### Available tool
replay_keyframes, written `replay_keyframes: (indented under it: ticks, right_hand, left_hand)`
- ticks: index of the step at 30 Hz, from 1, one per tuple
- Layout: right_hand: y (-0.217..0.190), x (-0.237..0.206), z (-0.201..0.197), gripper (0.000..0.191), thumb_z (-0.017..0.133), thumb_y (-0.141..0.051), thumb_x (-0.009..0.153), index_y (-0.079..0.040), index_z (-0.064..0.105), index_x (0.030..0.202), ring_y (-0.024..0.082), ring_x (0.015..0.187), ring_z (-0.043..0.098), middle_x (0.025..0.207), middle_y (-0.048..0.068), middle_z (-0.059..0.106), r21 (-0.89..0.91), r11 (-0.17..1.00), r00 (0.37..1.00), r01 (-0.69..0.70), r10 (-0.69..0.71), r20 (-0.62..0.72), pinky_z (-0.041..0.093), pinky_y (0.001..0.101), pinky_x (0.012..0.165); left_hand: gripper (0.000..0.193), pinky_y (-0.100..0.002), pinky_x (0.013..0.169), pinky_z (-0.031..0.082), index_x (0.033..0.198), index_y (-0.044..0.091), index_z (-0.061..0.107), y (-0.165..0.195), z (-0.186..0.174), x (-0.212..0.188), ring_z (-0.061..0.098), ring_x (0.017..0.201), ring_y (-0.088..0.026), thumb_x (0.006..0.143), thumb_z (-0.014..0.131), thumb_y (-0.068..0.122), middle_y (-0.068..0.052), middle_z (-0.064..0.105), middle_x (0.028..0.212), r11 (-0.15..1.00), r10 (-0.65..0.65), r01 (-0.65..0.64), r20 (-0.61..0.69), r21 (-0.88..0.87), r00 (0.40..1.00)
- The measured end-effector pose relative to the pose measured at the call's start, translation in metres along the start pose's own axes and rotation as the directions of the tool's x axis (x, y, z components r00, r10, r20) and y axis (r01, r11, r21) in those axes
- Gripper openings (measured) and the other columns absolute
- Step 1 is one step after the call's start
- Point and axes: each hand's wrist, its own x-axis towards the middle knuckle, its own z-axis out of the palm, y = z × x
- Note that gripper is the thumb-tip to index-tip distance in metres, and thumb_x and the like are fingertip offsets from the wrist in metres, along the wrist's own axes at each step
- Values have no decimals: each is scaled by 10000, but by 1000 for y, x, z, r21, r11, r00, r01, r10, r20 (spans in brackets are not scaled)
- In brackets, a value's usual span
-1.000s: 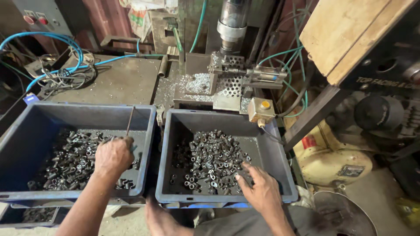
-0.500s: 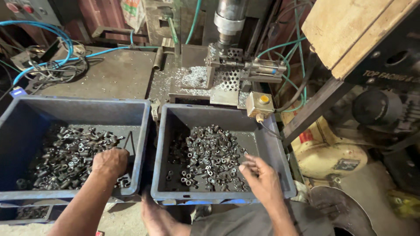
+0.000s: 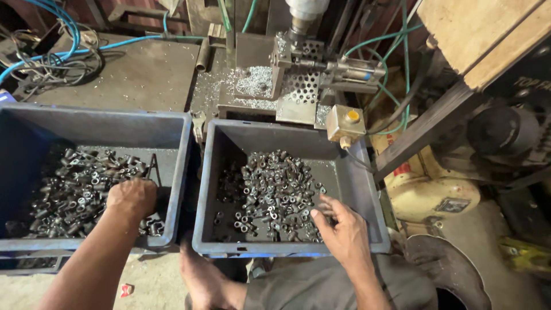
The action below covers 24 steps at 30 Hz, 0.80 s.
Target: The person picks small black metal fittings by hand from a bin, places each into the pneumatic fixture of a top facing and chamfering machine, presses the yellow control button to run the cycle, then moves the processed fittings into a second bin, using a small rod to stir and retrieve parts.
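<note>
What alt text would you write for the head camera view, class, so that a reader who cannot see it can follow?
A person's left hand rests closed on small dark metal parts in the left blue bin, while the right hand reaches with spread fingers into the parts in the right blue bin. Behind the bins stands a drilling machine strewn with metal shavings.

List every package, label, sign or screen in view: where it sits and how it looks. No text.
Red label: on the cream machine housing right of the right-hand bin, small red patch.
Dark plate: lower on the same housing, small dark rectangle.
Red-and-white scrap: on the floor below the left bin, crumpled wrapper.
Pale lettering: on the black machine body, far right.
No screens.
</note>
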Motion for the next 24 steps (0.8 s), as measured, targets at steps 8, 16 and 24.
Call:
replay_keyframes:
  ticks: [8, 16, 24]
  right_hand:
    - [1, 1, -2, 389, 757, -252, 843, -85, 712, 1190, 213, 865, 799, 985, 106, 802, 58, 998, 999, 38, -36, -27, 616, 346, 770]
    - [10, -1, -2, 402, 759, -215, 847, -58, 697, 1211, 218, 911, 797, 1036, 122, 795, 118, 985, 992, 124, -123, -17, 614, 345, 805]
    - [22, 0, -10, 583, 669, -25, 842, -106, 584, 1414, 182, 901, 770, 1052, 108, 794, 416, 899, 970, -135, 34, 241, 646, 320, 794]
  left_hand:
    - [336, -469, 894, 584, 1105, 194, 793, 11, -62, -44, 725, 1044, -365, 857, 672, 385, -177, 761, 1074, 965, -106, 66, -152, -253, 983]
    - [308, -366, 701, 601, 1076, 139, 792, 89, -97, -128, 767, 755, -227, 857, 741, 349, -114, 803, 910, 507, -194, -344, -494, -791, 848]
    - [308, -421, 780, 586, 1081, 47, 748, 259, -109, -162, 746, 869, -363, 832, 729, 228, -195, 763, 985, 163, 200, -642, -612, -749, 765]
